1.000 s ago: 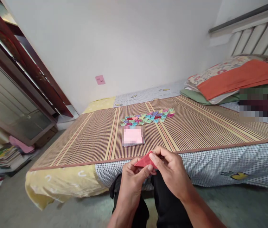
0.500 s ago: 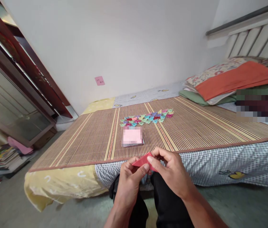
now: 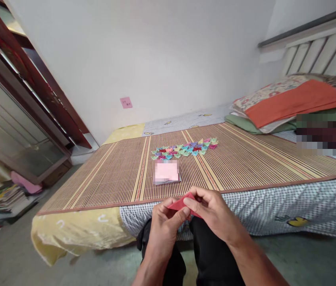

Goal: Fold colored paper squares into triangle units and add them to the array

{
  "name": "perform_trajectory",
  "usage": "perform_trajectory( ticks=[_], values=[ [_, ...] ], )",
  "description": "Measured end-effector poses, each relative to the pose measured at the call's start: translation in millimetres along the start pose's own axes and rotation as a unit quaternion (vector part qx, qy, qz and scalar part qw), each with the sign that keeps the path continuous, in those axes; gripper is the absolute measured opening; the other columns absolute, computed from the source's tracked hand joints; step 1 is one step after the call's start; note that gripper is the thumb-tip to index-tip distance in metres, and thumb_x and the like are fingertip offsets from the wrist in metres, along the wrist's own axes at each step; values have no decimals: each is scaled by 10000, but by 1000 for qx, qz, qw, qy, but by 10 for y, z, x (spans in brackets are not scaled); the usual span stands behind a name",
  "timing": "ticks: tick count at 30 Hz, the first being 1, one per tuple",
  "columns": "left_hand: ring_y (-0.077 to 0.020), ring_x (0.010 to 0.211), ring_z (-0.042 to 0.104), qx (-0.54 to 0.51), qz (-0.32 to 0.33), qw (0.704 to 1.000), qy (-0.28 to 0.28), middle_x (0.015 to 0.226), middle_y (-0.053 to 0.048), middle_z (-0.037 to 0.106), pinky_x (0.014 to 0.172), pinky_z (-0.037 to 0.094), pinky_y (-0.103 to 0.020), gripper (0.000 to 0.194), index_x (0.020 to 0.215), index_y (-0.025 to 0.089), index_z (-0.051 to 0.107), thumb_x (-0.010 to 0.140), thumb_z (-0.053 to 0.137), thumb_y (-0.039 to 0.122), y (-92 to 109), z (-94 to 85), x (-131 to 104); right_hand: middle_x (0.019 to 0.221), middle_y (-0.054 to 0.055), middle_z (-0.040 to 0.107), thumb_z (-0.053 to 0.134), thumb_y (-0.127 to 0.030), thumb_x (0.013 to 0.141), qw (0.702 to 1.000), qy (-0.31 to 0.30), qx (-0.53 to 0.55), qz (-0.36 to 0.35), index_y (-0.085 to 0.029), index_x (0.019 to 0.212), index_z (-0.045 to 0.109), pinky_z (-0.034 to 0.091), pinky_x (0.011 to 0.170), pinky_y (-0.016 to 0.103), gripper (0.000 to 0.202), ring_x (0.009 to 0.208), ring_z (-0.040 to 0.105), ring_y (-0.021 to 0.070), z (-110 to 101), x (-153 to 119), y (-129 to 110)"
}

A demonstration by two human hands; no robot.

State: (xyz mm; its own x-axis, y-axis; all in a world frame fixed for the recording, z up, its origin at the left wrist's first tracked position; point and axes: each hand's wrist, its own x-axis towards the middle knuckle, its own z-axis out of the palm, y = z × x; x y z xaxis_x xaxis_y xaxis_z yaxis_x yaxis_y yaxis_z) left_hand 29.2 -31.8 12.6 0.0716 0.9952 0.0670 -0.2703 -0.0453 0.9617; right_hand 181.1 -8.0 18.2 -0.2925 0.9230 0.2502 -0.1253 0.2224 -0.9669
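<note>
A red piece of folded paper (image 3: 178, 204) is held between both hands, just over the front edge of the bed. Its pointed corner faces left, and the fingers cover part of it. My left hand (image 3: 166, 226) pinches the paper from the left, thumb on the near side. From the right, my right hand (image 3: 215, 212) grips it, thumb pressed flat on the red face. Beyond the hands lies a stack of pink paper (image 3: 167, 172), its top blurred out. Behind that, many small folded paper pieces (image 3: 186, 148) in several colours lie in a band.
A striped woven mat (image 3: 108, 174) covers the bed. Folded bedding with an orange panel (image 3: 296, 103) is piled at the back right. A pink note (image 3: 126, 102) is stuck on the white wall. Books (image 3: 5, 196) stand on the floor at the left.
Both hands and the red paper have shifted very slightly to the right. The right thumb has slid a little left over the paper; the grip otherwise looks alike.
</note>
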Motion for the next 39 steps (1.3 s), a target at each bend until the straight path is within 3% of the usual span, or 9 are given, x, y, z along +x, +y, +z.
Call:
perform_trajectory(
  ticks=[4, 9, 15, 19, 21, 25, 30, 35, 39],
  values=[
    [-151, 702, 551, 56, 22, 998, -19, 713, -23, 656, 716, 430, -273, 212, 741, 155, 744, 814, 818, 339, -8, -23, 4, 666, -20, 609, 665, -446, 930, 1000, 25, -16, 1, -176, 765, 631, 468, 572, 231, 318, 599, 558, 120, -32, -19, 35],
    [-144, 664, 501, 79, -11, 995, -57, 677, -19, 602, 659, 384, -268, 289, 708, 149, 702, 787, 830, 397, -8, -67, 15, 641, -31, 552, 640, -423, 946, 998, 28, -59, -11, -179, 710, 599, 410, 551, 232, 341, 589, 485, 113, -51, -39, 37],
    [-104, 587, 381, 87, -13, 996, -10, 595, 27, 497, 579, 306, -240, 328, 632, 152, 649, 768, 843, 379, -37, -79, 21, 682, -19, 564, 630, -447, 949, 998, -9, -66, 7, -173, 742, 616, 402, 578, 237, 343, 635, 503, 125, -66, 3, 60],
    [-116, 660, 478, -12, 18, 997, 78, 665, 19, 590, 675, 401, -226, 242, 673, 167, 673, 772, 847, 303, -52, -33, 48, 684, -35, 549, 680, -471, 916, 999, -7, -18, 32, -168, 796, 632, 379, 569, 227, 330, 617, 478, 111, -63, 31, 117],
    [-130, 715, 537, -61, 17, 994, 90, 727, 1, 649, 745, 444, -238, 193, 710, 170, 705, 760, 855, 283, -61, -8, 61, 679, -37, 550, 729, -445, 877, 999, 3, -1, 38, -164, 786, 632, 381, 570, 225, 310, 616, 479, 110, -32, 28, 143],
    [-141, 718, 556, -118, -8, 991, 57, 752, -19, 665, 744, 467, -252, 130, 793, 169, 768, 772, 842, 274, -71, 0, 65, 754, 5, 643, 709, -405, 895, 999, 25, 18, 23, -159, 848, 673, 465, 660, 253, 253, 702, 576, 146, 33, 6, 161],
    [-134, 699, 543, -57, 3, 998, 26, 727, -20, 662, 720, 450, -240, 161, 790, 151, 781, 769, 847, 296, -18, -16, 37, 709, 2, 625, 660, -377, 926, 999, 33, -33, -25, -171, 787, 662, 474, 638, 250, 249, 674, 567, 149, 36, -20, 89],
    [-141, 735, 581, -43, 25, 998, 43, 757, -21, 706, 759, 464, -243, 137, 784, 175, 792, 768, 857, 294, 4, 16, 9, 679, -9, 576, 631, -382, 951, 986, 116, -96, -74, -188, 762, 637, 427, 580, 250, 271, 630, 515, 145, -21, -32, -5],
    [-137, 754, 590, -51, 33, 996, 69, 771, -10, 715, 775, 461, -237, 109, 785, 188, 789, 780, 849, 278, -24, 33, -1, 697, -8, 576, 635, -408, 957, 976, 184, -83, -83, -192, 805, 649, 428, 592, 255, 264, 643, 514, 147, -95, -20, -5]
  ],
)
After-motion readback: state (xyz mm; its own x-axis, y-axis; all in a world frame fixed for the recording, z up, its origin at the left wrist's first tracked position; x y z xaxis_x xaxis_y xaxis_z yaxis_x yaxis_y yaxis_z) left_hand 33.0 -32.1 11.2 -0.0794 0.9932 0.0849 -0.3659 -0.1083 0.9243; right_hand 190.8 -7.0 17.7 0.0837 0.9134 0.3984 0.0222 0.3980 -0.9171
